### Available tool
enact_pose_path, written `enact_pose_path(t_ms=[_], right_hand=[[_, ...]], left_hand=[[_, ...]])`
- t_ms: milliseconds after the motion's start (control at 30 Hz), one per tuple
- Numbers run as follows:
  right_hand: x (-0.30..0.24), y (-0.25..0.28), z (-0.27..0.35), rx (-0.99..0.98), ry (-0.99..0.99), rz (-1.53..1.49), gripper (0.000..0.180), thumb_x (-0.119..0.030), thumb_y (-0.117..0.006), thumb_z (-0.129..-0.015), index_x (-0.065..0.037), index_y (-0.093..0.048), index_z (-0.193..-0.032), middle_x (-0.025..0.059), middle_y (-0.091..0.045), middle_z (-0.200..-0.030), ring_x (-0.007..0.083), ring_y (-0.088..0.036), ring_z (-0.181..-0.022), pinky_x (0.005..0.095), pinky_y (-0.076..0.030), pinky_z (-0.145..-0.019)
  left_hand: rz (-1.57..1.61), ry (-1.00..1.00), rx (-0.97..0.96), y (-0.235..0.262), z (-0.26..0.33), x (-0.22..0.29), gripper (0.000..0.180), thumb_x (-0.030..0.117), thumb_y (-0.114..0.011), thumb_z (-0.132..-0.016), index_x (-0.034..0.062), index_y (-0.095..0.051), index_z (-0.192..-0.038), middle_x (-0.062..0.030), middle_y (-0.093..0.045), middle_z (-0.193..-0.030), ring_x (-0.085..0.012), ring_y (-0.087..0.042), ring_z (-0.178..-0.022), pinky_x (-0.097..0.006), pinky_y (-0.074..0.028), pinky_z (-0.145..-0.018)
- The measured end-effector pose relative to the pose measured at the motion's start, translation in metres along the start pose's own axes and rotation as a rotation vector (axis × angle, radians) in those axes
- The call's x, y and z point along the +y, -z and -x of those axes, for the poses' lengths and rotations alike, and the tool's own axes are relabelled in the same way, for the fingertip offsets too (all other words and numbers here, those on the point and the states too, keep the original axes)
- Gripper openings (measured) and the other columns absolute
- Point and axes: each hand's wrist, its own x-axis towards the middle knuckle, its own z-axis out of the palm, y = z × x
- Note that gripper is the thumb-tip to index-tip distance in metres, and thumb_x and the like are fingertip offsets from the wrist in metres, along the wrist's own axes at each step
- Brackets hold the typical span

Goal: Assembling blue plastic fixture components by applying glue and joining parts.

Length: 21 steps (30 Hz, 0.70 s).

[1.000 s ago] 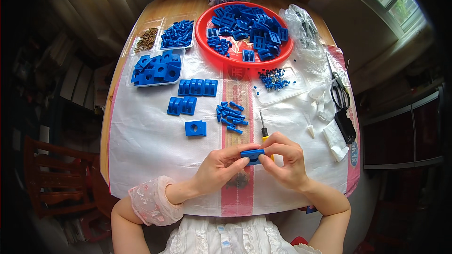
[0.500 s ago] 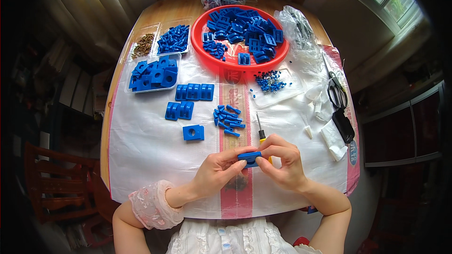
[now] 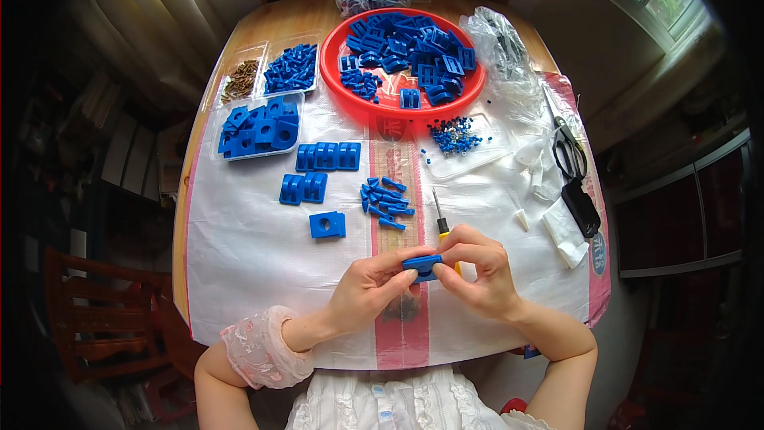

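I hold one blue block (image 3: pixel 422 267) between my two hands, in front of me and over the pink stripe down the middle of the white sheet (image 3: pixel 263 271) that covers most of the bench (image 3: pixel 294 12). My left hand (image 3: pixel 368 288) pinches the block's left end between thumb and fingers. My right hand (image 3: pixel 483 277) pinches the other end the same way, its thumb against the near face. Both grips are narrow, closed on the block.

Just beyond my right hand lies a screwdriver (image 3: pixel 443 227), its tip pointing away from me and its yellow handle partly hidden behind my fingers. Further off, near the middle, is a loose heap of blue pegs (image 3: pixel 385 203). To their left lies a single blue plate (image 3: pixel 327 225) with a round hole, and past it two short rows of blue clips (image 3: pixel 327 157).

At the far left, a clear box (image 3: pixel 263 154) holds more holed plates, with blue pins (image 3: pixel 291 66) and brown screws (image 3: pixel 240 80) in trays behind it. A red basin (image 3: pixel 337 99) full of blue parts stands at the far side. Tiny blue and silver bits (image 3: pixel 456 137) are heaped nearer me, and scissors (image 3: pixel 571 161) lie well to the right.
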Motion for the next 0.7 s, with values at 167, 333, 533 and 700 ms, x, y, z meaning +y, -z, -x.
enact_pose_path(t_ms=[167, 333, 533, 700], right_hand=[[-0.0011, 0.0008, -0.0008, -0.008, -0.008, 0.008, 0.004, 0.0, -0.069, -0.077, 0.002, -0.068, -0.08, 0.0089, -0.062, -0.083, 0.0181, -0.061, -0.075, 0.0293, -0.046, -0.066], [0.0004, 0.0003, -0.0007, -0.002, 0.009, 0.009, 0.005, 0.0, -0.07, -0.077, 0.002, -0.067, -0.08, 0.0086, -0.062, -0.083, 0.0179, -0.06, -0.074, 0.0294, -0.045, -0.065], [-0.0002, -0.0007, -0.0011, 0.001, 0.013, -0.005, 0.005, 0.0, -0.071, -0.078, 0.001, -0.065, -0.078, 0.0076, -0.062, -0.082, 0.017, -0.057, -0.072, 0.029, -0.043, -0.062], [0.0014, -0.0009, 0.0004, 0.008, -0.034, -0.066, 0.005, 0.0, -0.07, -0.079, 0.002, -0.065, -0.077, 0.0077, -0.062, -0.082, 0.0153, -0.058, -0.07, 0.0276, -0.044, -0.062]], left_hand=[[-0.018, -0.011, 0.005, 0.0015, 0.0003, -0.0025, 0.038, 0.01, -0.054, -0.1, 0.007, -0.055, -0.137, -0.0035, -0.068, -0.112, -0.0041, -0.063, -0.082, -0.018, -0.051, -0.071], [-0.033, -0.018, 0.01, 0.0014, 0.0001, -0.004, 0.038, 0.011, -0.054, -0.1, 0.0079, -0.055, -0.137, -0.0019, -0.069, -0.109, -0.003, -0.062, -0.08, -0.017, -0.05, -0.068], [-0.013, -0.037, 0.017, 0.0004, 0.0004, -0.0052, 0.038, 0.01, -0.054, -0.1, 0.0071, -0.055, -0.138, -0.0035, -0.069, -0.11, -0.0042, -0.062, -0.082, -0.018, -0.05, -0.069], [-0.036, -0.049, 0.018, -0.0045, -0.0003, -0.0013, 0.045, 0.009, -0.056, -0.098, 0.0058, -0.047, -0.142, -0.0059, -0.069, -0.106, -0.0056, -0.062, -0.079, -0.019, -0.051, -0.069]])
